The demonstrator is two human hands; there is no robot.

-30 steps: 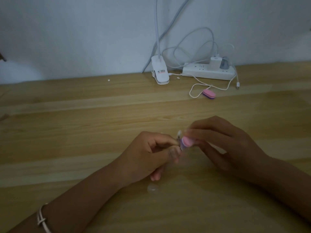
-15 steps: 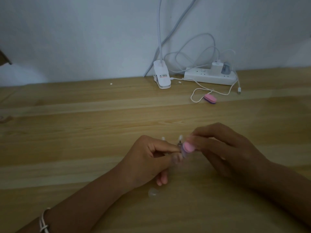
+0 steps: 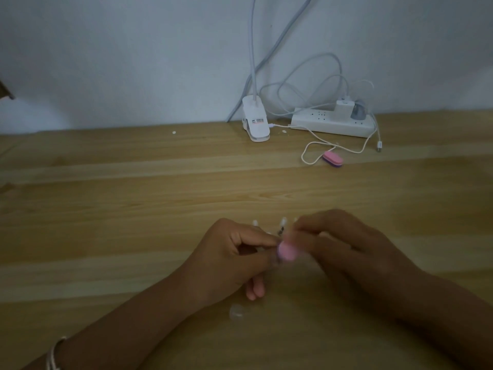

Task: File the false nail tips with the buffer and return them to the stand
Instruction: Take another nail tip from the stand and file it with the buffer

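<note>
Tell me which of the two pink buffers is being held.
The pink buffer pinched in the right hand, close to the left hand. The other pink buffer lies untouched on the table beside the looped white cable.

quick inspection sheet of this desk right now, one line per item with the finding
surface: wooden table, plank grain, dimly lit
job's things: pink buffer against a nail tip, blurred; more tips upright just behind
clutter: second pink buffer far right; small clear disc nearest the camera; white crumbs at the back
hands: left hand pinches the nail tip; right hand pinches the pink buffer
cables: white cables looped by the power strip
surroundings: clip lamp, plain wall
</note>
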